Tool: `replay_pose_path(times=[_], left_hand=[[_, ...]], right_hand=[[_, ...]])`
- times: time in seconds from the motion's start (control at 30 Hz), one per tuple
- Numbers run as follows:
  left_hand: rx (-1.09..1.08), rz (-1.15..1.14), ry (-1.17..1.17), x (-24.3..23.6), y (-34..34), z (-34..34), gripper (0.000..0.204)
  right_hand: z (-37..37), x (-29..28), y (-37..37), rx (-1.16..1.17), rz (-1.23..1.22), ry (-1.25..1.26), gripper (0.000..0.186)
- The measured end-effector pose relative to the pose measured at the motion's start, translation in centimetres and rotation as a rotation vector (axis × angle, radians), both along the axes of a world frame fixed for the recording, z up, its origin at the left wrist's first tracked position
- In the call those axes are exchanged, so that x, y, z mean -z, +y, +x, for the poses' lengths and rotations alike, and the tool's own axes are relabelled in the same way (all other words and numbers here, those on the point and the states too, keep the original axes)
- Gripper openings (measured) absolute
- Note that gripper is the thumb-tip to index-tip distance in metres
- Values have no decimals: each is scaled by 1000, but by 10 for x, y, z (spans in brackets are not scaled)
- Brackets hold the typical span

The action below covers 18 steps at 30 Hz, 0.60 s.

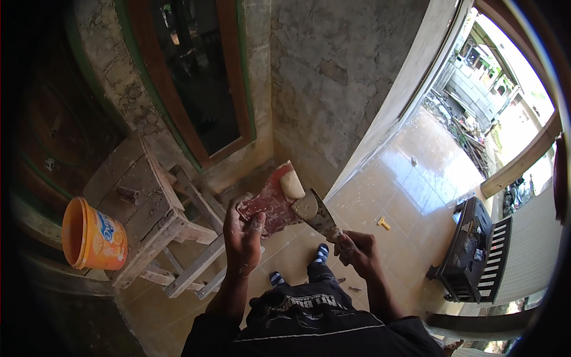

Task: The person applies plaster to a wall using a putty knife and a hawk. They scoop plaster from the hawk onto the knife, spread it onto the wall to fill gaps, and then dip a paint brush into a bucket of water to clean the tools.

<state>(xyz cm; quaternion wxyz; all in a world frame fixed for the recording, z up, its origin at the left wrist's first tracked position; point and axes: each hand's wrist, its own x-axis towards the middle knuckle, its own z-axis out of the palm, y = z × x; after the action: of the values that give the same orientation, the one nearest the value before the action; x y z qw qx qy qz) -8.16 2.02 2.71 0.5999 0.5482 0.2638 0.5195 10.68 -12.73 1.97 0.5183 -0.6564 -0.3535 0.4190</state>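
Note:
My left hand (245, 229) grips a flat reddish-brown board (270, 205) by its left end, thumb on top and fingers underneath. Pale smears cover the board, and a lump of cream-coloured putty (292, 185) sits at its upper right edge. My right hand (357, 251) is closed round the handle of a putty knife (323, 221), whose blade points up and left toward the board. More putty (306, 206) clings to the blade's end, touching or almost touching the board's right edge. The knife's handle is crusted with putty and partly hidden by my fingers.
An orange bucket (113, 241) stands on a worn wooden bench (146, 202) at the left. Ahead is a rough plastered wall (339, 77) beside a wood-framed window (205, 71). A dark bench-like piece (473, 253) stands at the right. A small yellow object (383, 224) lies on the tiled floor (398, 196).

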Motion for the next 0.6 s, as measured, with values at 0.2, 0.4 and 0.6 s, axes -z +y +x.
replay_pose_path(times=[0.2, 0.4, 0.6], left_hand=[[77, 147, 286, -3, -24, 30, 28], [224, -115, 167, 1, -27, 84, 29], [284, -355, -37, -1, -23, 167, 33]], right_hand=[[31, -6, 7, -31, 101, 175, 39], [81, -30, 10, -81, 261, 280, 46], [161, -43, -4, -106, 299, 287, 44]])
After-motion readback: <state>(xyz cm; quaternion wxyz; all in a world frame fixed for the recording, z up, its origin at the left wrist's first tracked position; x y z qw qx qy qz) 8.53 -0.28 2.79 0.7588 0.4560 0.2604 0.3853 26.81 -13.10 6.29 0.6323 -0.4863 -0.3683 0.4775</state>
